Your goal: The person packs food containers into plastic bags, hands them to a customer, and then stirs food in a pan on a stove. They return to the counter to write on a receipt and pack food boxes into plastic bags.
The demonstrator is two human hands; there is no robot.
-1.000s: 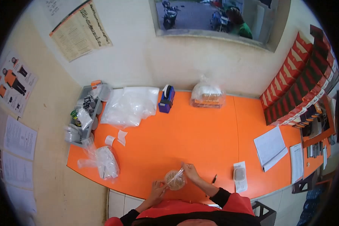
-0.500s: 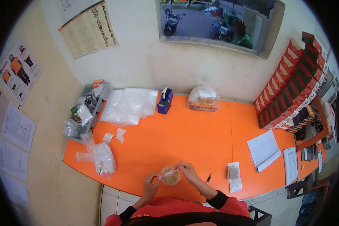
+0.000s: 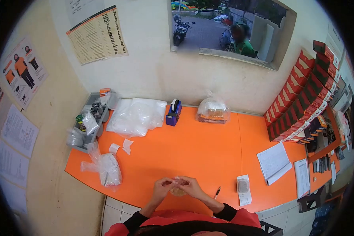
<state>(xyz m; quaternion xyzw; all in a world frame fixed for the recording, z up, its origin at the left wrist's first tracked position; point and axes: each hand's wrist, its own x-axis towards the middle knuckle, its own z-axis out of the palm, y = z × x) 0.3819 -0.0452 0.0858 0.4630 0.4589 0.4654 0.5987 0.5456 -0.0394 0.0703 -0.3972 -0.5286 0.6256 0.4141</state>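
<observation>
A clear plastic bag (image 3: 177, 192) with light brown contents lies at the near edge of the orange table, partly hidden beneath my hands. My left hand (image 3: 162, 189) is closed in a pinch on the bag's gathered top from the left. From the right, my right hand (image 3: 190, 186) pinches the same top, and the fingertips of both hands almost meet. Just right of my right hand lies a pen (image 3: 217, 192). Farther right, a small clear tub (image 3: 243, 186) rests on a paper slip (image 3: 245, 200).
On the left stand a grey bin of packaging (image 3: 91, 138) and a filled plastic bag (image 3: 109, 170). Plastic sheets (image 3: 135, 118), a tape dispenser (image 3: 174, 113) and a bagged box (image 3: 213, 112) line the back. Right are an open notebook (image 3: 274, 162) and stacked red boxes (image 3: 297, 94). Outside the window is a person (image 3: 244, 47).
My hands have come closer together over the bag and now cover more of it. The person outside the window has shifted left, and the view has tilted slightly up.
</observation>
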